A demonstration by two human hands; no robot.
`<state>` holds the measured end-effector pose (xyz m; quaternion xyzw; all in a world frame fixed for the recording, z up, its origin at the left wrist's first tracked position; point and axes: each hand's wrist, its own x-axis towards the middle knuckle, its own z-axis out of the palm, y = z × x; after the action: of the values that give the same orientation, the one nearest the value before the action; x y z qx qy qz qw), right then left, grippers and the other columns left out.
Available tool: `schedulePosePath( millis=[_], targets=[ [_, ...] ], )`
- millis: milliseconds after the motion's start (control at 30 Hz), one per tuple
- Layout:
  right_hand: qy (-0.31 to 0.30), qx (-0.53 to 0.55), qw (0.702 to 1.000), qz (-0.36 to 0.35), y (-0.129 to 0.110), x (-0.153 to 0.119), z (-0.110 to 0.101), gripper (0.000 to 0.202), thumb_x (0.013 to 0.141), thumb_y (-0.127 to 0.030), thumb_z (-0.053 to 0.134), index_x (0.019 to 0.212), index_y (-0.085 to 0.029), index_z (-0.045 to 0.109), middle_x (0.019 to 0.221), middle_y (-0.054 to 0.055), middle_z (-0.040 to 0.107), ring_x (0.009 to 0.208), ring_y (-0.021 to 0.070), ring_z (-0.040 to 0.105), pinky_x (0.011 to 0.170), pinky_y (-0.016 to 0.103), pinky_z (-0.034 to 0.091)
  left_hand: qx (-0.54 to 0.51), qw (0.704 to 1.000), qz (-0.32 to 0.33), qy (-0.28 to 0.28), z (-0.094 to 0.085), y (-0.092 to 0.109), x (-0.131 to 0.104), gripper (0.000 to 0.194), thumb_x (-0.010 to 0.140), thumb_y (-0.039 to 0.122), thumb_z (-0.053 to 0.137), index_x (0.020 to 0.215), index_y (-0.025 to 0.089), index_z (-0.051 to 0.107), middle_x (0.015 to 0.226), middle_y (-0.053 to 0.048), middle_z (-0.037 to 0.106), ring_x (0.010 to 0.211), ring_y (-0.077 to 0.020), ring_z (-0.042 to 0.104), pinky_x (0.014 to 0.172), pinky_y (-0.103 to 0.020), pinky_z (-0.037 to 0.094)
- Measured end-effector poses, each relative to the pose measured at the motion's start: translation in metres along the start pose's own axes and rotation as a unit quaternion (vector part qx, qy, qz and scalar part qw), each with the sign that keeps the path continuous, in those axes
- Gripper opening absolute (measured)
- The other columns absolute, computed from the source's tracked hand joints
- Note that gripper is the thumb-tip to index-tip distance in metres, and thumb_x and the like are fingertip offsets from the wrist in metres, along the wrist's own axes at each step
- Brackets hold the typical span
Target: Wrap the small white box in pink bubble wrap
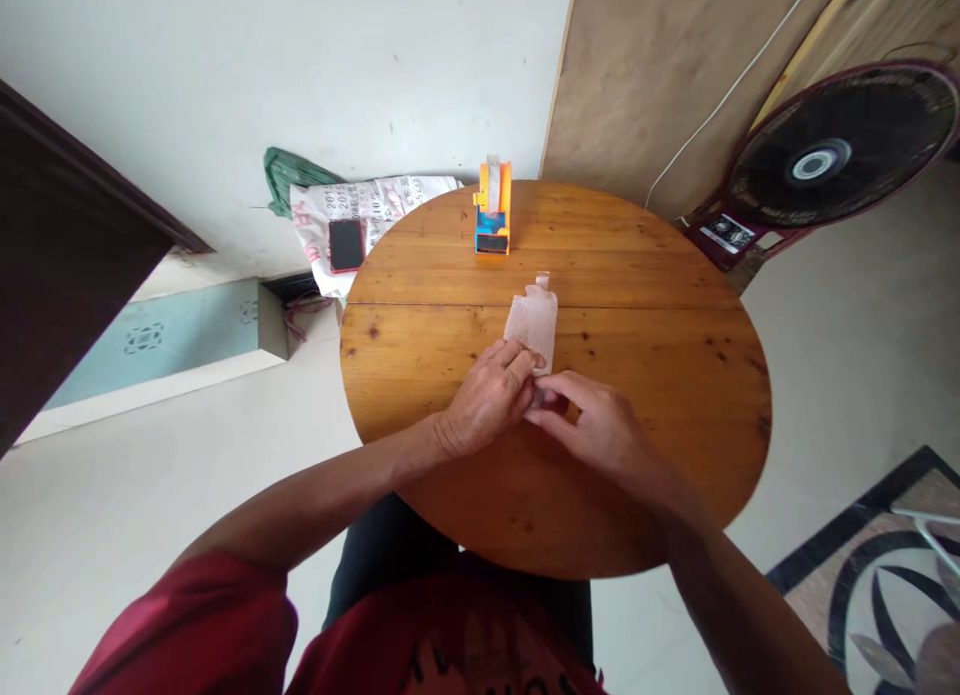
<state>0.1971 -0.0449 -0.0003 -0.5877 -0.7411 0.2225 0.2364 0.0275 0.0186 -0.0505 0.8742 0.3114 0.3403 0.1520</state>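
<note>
1. Red shirt (450, 640) nearest the head camera, just beyond the table's (652, 345) near edge.
2. Left hand (491, 390) over the table's middle: fingers curled, close together, resting on a pale plastic sheet (534, 320). Cannot tell whether they grip anything beneath.
3. Right hand (600, 425) beside it, also mid-table: thumb and forefinger narrow, pinching a small grey bundle (538, 398) at the sheet's near end. Contents unclear.
4. Progress, judged: near end seems gathered up; remaining sheet lies flat toward the table's far edge, a tape strip (542, 278) jutting from its end. Flat length and strip look not yet dealt with.
5. Tape dispenser (493, 210) stands by the table's far edge, well apart from both hands.
6. Room: open wood toward the table's left and right edges; phone (346, 245) outside its far-left rim, fan (832, 155) beyond far-right.
</note>
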Motion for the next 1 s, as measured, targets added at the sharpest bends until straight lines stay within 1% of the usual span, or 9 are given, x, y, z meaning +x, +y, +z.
schedulePosePath(
  millis=[67,133,267,367,567,667,767,900,1000],
  targets=[
    [0.035,0.051,0.998,-0.009,0.011,0.006,-0.007,0.012,0.091,-0.023,0.061,0.097,-0.023,0.072,0.089,0.002,0.073,0.078,0.0165,0.066,0.071,0.028,0.048,0.02,1.0,0.003,-0.021,-0.002,0.001,0.001,0.02,0.091,0.007,0.05,0.103,0.016,0.063,0.098,-0.007,0.064,0.093,-0.0198,0.058,0.087,-0.033,0.052],
    [0.069,0.038,0.996,-0.036,0.025,0.017,-0.013,0.02,0.095,-0.022,0.054,0.1,-0.022,0.074,0.092,0.004,0.074,0.084,0.0181,0.067,0.077,0.031,0.049,0.051,0.998,0.001,-0.037,-0.005,0.002,0.002,0.02,0.091,0.008,0.051,0.101,0.017,0.065,0.099,-0.008,0.063,0.092,-0.0208,0.057,0.086,-0.035,0.05],
    [0.031,-0.026,0.995,-0.086,0.045,0.042,-0.012,0.027,0.097,-0.022,0.05,0.109,-0.022,0.074,0.103,0.008,0.071,0.092,0.0204,0.067,0.08,0.032,0.049,0.098,0.993,-0.006,-0.06,-0.011,0.004,0.006,0.023,0.089,0.01,0.054,0.106,0.017,0.068,0.109,-0.009,0.064,0.097,-0.0228,0.054,0.086,-0.037,0.048],
    [-0.003,-0.088,0.992,-0.088,0.049,0.054,-0.005,0.028,0.097,-0.021,0.049,0.108,-0.022,0.075,0.099,0.008,0.07,0.089,0.0203,0.066,0.076,0.031,0.048,0.114,0.99,0.014,-0.087,-0.016,0.005,0.01,0.028,0.089,0.012,0.055,0.115,0.017,0.067,0.118,-0.011,0.064,0.104,-0.0257,0.054,0.088,-0.039,0.046],
    [0.013,-0.072,0.995,-0.074,0.05,0.054,0.004,0.029,0.097,-0.025,0.049,0.106,-0.021,0.076,0.094,0.008,0.07,0.086,0.02,0.066,0.075,0.031,0.048,0.106,0.984,0.028,-0.143,-0.019,0.003,0.014,0.025,0.094,0.017,0.053,0.114,0.015,0.067,0.119,-0.009,0.069,0.109,-0.0267,0.056,0.093,-0.041,0.045],
    [0.08,-0.009,0.997,-0.016,0.055,0.056,0.0,0.023,0.093,-0.028,0.055,0.099,-0.021,0.075,0.092,0.007,0.072,0.082,0.0196,0.066,0.076,0.032,0.05,0.098,0.985,0.021,-0.143,-0.018,0.002,0.014,0.025,0.092,0.014,0.054,0.112,0.015,0.067,0.117,-0.01,0.07,0.108,-0.0262,0.057,0.092,-0.041,0.045],
    [0.125,0.054,0.987,0.09,0.065,0.07,-0.007,0.021,0.086,-0.034,0.063,0.098,-0.019,0.072,0.089,0.006,0.074,0.068,0.0175,0.066,0.065,0.032,0.051,0.088,0.987,0.016,-0.136,-0.017,0.002,0.013,0.023,0.091,0.013,0.054,0.109,0.016,0.068,0.119,-0.01,0.069,0.108,-0.0262,0.058,0.091,-0.041,0.047],
    [0.041,0.165,0.955,0.241,0.073,0.098,-0.012,0.032,0.081,-0.049,0.071,0.083,-0.017,0.067,0.075,0.007,0.073,0.044,0.0117,0.057,0.038,0.024,0.035,0.066,0.988,0.009,-0.137,-0.016,0.001,0.012,0.024,0.091,0.011,0.052,0.109,0.014,0.068,0.118,-0.011,0.069,0.107,-0.0259,0.059,0.093,-0.041,0.05],
    [-0.011,0.214,0.936,0.279,0.071,0.116,-0.009,0.044,0.078,-0.059,0.073,0.066,-0.019,0.061,0.062,0.006,0.069,0.039,0.0107,0.052,0.031,0.023,0.026,0.052,0.988,0.009,-0.142,-0.015,0.0,0.013,0.023,0.091,0.012,0.052,0.106,0.014,0.068,0.116,-0.012,0.069,0.106,-0.0254,0.059,0.093,-0.041,0.052]
  ],
)
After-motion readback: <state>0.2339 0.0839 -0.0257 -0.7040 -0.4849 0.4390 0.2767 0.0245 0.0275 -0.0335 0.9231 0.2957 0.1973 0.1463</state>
